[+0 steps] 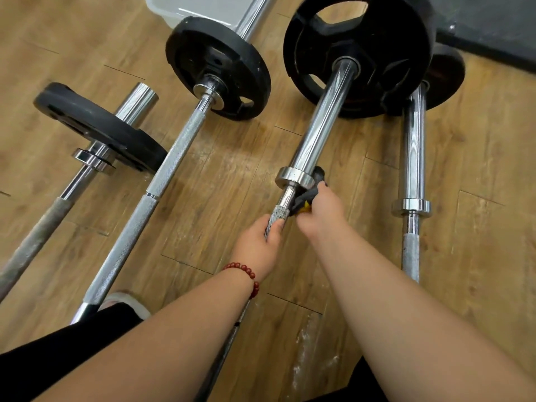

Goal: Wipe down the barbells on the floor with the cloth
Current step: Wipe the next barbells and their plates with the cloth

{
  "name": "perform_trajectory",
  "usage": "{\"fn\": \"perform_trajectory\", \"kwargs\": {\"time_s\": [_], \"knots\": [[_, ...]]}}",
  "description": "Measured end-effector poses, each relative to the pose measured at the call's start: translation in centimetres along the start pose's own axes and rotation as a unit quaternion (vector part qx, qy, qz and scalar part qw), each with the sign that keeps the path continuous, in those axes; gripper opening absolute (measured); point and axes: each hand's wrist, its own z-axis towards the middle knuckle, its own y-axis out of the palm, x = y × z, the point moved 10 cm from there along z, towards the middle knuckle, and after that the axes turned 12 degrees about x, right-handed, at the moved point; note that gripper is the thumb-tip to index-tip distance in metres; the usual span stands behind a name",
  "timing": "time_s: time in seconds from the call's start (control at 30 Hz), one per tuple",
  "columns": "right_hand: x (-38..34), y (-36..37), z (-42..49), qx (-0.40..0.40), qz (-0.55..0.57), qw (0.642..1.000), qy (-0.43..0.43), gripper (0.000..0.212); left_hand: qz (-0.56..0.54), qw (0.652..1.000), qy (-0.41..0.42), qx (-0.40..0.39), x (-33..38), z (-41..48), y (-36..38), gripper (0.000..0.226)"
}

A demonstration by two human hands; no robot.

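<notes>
Several barbells lie side by side on the wooden floor. The third barbell [324, 123] from the left carries a large black plate [385, 47]. My left hand [258, 245] grips its knurled shaft just below the steel collar [293, 177]. My right hand [320, 213] holds a dark cloth [309, 195] with a yellow patch against the shaft's right side, right under the collar. Part of the cloth sticks out behind the collar. My forearms hide the lower length of this bar.
A rusty barbell [43, 224] with a tilted plate lies far left, a knurled barbell [162, 181] beside it, and a fourth barbell [412, 175] at right. A white plastic tub [174, 7] stands at the back. A dark mat [499, 27] covers the far right corner.
</notes>
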Motion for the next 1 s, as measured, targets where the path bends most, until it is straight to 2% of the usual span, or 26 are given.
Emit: {"fn": "perform_trajectory", "kwargs": {"time_s": [0.1,0.2,0.27,0.37,0.5,0.6,0.67,0.77,0.87,1.0], "knots": [[0.8,2.0,-0.1,-0.111,0.141,0.979,0.099,0.027,-0.005,1.0,-0.008,0.001,-0.1,0.0,0.0,0.02],[1.8,2.6,-1.0,-0.182,0.151,0.965,0.117,0.025,-0.009,1.0,-0.01,0.001,-0.1,0.1,0.0,0.021],[2.1,1.9,-0.6,-0.151,0.143,0.973,0.096,0.023,-0.006,1.0,-0.007,-0.002,-0.1,0.1,0.1,0.022],[1.3,0.6,0.7,-0.083,0.13,0.987,0.04,0.034,-0.011,1.0,-0.008,0.0,-0.1,0.0,0.2,0.023],[0.3,1.7,0.1,-0.124,0.047,0.991,-0.036,0.055,-0.003,1.0,-0.006,0.002,0.0,-0.1,0.1,0.023],[0.1,1.4,0.1,-0.115,0.037,0.99,-0.068,0.04,-0.009,1.0,-0.009,-0.004,0.1,-0.1,0.1,0.022],[-0.6,1.9,0.0,-0.141,0.009,0.988,-0.064,0.045,-0.007,1.0,-0.009,-0.002,0.0,0.0,0.1,0.021],[-0.4,3.4,-0.5,-0.205,0.032,0.978,0.022,0.069,0.001,1.0,-0.004,0.002,-0.1,0.1,0.1,0.021],[1.1,2.9,0.0,-0.181,0.087,0.978,0.052,0.08,-0.003,1.0,-0.007,0.003,-0.2,0.1,0.1,0.016],[1.0,2.1,1.0,-0.147,0.056,0.987,0.035,0.087,0.01,1.0,-0.003,0.008,-0.2,0.2,0.1,0.021]]}}
